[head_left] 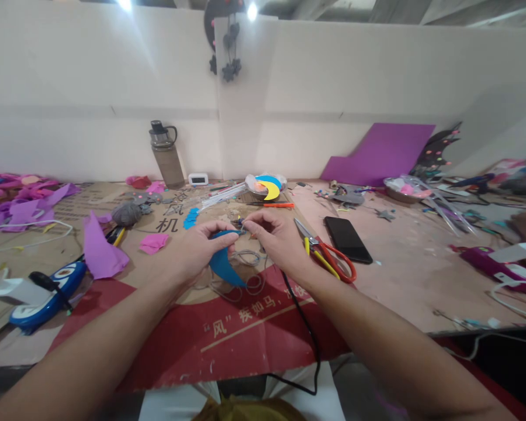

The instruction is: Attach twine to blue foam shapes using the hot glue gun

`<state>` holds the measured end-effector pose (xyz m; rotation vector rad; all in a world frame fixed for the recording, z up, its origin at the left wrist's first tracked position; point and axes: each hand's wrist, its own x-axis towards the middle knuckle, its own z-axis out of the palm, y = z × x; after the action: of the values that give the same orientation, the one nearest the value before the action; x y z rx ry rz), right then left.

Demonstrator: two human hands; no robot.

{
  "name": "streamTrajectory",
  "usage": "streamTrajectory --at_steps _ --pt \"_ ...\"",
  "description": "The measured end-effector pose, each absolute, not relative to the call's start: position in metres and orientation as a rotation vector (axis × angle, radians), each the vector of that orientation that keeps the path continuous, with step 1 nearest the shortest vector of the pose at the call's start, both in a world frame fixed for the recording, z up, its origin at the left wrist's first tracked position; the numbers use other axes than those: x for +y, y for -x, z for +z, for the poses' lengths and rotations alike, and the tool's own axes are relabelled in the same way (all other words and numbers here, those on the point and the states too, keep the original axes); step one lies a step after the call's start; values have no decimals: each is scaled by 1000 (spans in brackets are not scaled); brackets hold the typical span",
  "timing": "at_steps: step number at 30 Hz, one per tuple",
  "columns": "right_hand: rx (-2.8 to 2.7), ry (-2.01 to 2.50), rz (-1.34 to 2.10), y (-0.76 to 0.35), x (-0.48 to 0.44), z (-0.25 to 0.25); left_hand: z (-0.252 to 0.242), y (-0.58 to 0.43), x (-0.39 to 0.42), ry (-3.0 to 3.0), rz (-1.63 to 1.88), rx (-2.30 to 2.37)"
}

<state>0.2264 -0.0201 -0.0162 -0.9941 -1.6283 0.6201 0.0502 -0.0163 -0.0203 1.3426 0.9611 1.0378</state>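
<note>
My left hand (201, 248) is closed on a blue crescent-shaped felt piece (228, 269), pinching its upper end between thumb and fingers. The crescent's lower tip hangs down over the cardboard. Just to the right, my right hand (280, 237) is closed in a pinch close to the left fingertips. What lies between its fingers is too small to make out. Loops of thin pale cord (249, 257) lie below both hands. Beside my right hand are red-handled scissors (339, 263) and a yellow-handled tool (324, 263), partly overlapping.
A black phone (348, 238) lies right of the scissors. Behind the hands stands a bowl (256, 188) with blue and yellow crescents. Left are blue felt stars (191, 218), grey yarn (127, 214), purple felt (103, 248) and a blue glue gun (48, 298). A bottle (169, 161) stands behind.
</note>
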Motion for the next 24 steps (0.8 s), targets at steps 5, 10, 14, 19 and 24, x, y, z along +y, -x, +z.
streamTrajectory --at_steps 5,10,14,19,24 --pt "-1647 975 674 -226 -19 -20 -21 -49 -16 -1318 997 922" --pt "-1696 963 733 -223 -19 -25 -20 -50 -16 -1294 1061 922" --pt "-1834 978 522 -219 -24 -28 -20 -53 -16 -1245 1122 932" --pt "-2069 1008 116 -217 -31 -30 -24 -53 -14 -1313 1171 1057" --pt "-2313 1118 -179 -215 -37 -30 -25 -50 -15 -1484 1169 1241"
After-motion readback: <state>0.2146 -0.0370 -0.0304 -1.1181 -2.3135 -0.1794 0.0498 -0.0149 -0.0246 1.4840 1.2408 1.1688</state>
